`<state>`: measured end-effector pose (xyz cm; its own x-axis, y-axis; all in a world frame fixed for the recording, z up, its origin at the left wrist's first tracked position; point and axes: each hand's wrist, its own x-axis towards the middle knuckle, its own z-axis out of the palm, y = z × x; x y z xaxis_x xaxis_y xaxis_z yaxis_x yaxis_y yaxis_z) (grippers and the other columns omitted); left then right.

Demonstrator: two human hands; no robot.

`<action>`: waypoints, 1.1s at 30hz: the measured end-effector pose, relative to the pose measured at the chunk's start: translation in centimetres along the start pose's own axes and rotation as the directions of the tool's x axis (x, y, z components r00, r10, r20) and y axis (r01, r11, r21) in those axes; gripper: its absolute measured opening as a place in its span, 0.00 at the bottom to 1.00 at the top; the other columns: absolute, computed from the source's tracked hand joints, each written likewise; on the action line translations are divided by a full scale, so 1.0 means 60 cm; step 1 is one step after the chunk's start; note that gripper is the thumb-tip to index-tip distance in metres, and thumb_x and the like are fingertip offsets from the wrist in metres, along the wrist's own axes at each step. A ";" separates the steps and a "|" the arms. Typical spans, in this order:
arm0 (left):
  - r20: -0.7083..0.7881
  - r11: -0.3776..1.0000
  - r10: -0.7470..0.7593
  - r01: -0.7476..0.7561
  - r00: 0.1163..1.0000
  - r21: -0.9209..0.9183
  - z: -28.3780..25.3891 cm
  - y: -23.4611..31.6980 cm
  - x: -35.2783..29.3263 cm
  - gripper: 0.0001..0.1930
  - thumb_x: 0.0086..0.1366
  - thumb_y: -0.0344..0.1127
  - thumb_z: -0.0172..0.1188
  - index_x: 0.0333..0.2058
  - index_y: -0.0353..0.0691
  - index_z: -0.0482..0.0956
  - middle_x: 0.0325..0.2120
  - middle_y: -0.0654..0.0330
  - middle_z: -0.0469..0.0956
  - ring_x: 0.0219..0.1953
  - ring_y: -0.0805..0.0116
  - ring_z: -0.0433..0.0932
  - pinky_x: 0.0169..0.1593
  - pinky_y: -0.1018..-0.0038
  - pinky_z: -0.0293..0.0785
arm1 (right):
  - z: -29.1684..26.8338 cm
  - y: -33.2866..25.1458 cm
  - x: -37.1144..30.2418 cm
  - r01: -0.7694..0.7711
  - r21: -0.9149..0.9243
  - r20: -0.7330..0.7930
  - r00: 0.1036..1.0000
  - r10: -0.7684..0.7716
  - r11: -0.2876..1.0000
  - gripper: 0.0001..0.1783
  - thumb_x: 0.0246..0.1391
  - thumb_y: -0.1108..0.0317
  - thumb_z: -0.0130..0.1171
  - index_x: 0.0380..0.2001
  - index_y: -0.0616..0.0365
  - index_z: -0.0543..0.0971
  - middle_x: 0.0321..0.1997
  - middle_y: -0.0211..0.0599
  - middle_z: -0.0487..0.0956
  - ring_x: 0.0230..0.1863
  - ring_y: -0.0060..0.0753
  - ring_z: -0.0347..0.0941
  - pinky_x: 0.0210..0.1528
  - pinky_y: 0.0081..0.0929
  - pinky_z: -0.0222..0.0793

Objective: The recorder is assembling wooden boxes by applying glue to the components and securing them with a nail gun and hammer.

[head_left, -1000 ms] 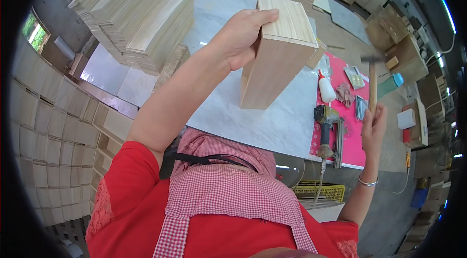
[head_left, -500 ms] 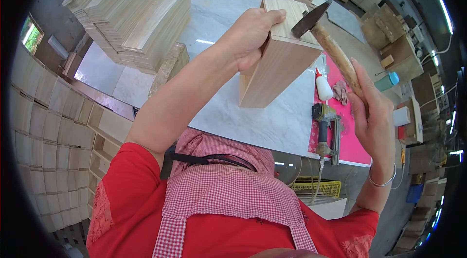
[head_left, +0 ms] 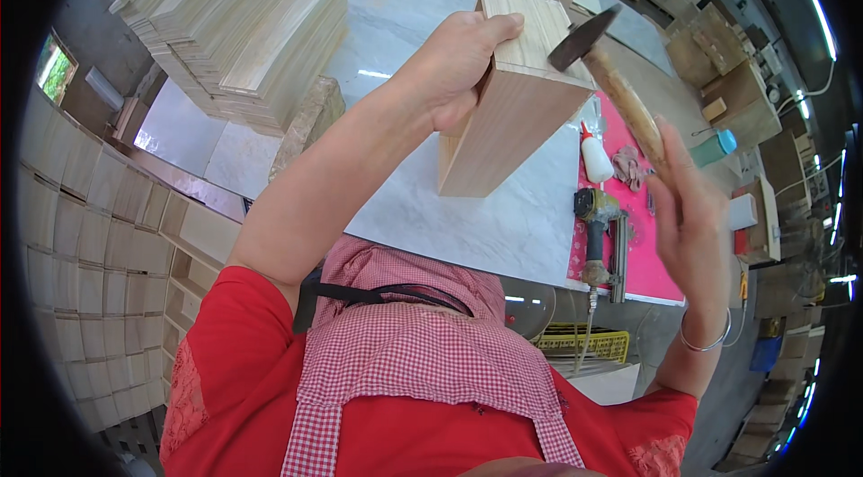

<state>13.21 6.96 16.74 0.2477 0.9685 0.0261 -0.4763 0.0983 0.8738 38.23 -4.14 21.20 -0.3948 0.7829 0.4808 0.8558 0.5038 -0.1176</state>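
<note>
A pale wooden box (head_left: 514, 131) stands on end on the marble-patterned tabletop (head_left: 395, 207). My left hand (head_left: 469, 63) grips its upper left edge, thumb over the top and fingers reaching inside, where they are partly hidden. In my right hand (head_left: 692, 212) is a hammer (head_left: 629, 104), held by its worn wooden handle. The dark metal head is at the right end of the box's top; whether it touches the wood I cannot tell.
A nail gun (head_left: 597, 239) with a hose, a white glue bottle (head_left: 595, 156) with a red tip and a crumpled glove (head_left: 627, 168) lie on a pink sheet (head_left: 652, 252) at the right. Tall stacks of boards (head_left: 243, 36) stand at the left, beside a rough block (head_left: 306, 122).
The hammer head has shifted slightly right and down relative to the box top, and my right hand has tilted a little. My left hand keeps its grip on the box.
</note>
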 end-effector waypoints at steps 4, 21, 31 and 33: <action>0.034 1.000 -0.004 0.003 0.999 0.009 -0.003 -0.002 0.002 0.21 0.72 0.42 0.51 0.53 0.28 0.71 0.48 0.53 0.77 0.49 0.67 0.79 0.52 0.67 0.76 | -0.005 0.001 0.006 0.037 -0.010 0.000 0.999 -0.037 0.999 0.31 0.57 0.77 0.59 0.64 0.53 0.69 0.38 0.51 0.81 0.33 0.50 0.79 0.36 0.38 0.74; 0.020 1.000 0.007 -0.007 1.000 0.013 -0.003 -0.003 0.002 0.21 0.72 0.43 0.51 0.52 0.30 0.72 0.46 0.55 0.78 0.47 0.68 0.79 0.50 0.68 0.77 | -0.014 -0.013 -0.008 -0.057 -0.058 0.066 0.996 0.061 0.997 0.29 0.59 0.79 0.55 0.64 0.57 0.69 0.44 0.52 0.81 0.36 0.45 0.80 0.39 0.33 0.74; 0.049 1.000 0.014 -0.014 0.999 0.014 -0.006 -0.008 0.006 0.19 0.72 0.43 0.51 0.51 0.32 0.73 0.45 0.57 0.78 0.46 0.70 0.79 0.48 0.68 0.78 | 0.000 -0.034 0.010 -0.001 -0.050 0.004 1.000 0.002 0.999 0.29 0.57 0.77 0.58 0.63 0.55 0.71 0.38 0.51 0.81 0.34 0.49 0.80 0.36 0.37 0.73; 0.047 1.000 0.014 -0.015 0.999 0.012 -0.006 -0.006 0.005 0.19 0.72 0.43 0.51 0.51 0.32 0.73 0.44 0.57 0.78 0.45 0.70 0.79 0.48 0.68 0.78 | -0.005 -0.038 0.015 -0.027 -0.022 0.004 1.000 0.027 0.999 0.27 0.59 0.78 0.56 0.63 0.57 0.71 0.41 0.52 0.81 0.36 0.47 0.81 0.41 0.34 0.74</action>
<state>13.16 7.31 16.27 0.2799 0.9581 0.0612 -0.4694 0.0809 0.8793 36.03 -4.72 22.17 -0.3734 0.7977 0.4736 0.8732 0.4746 -0.1108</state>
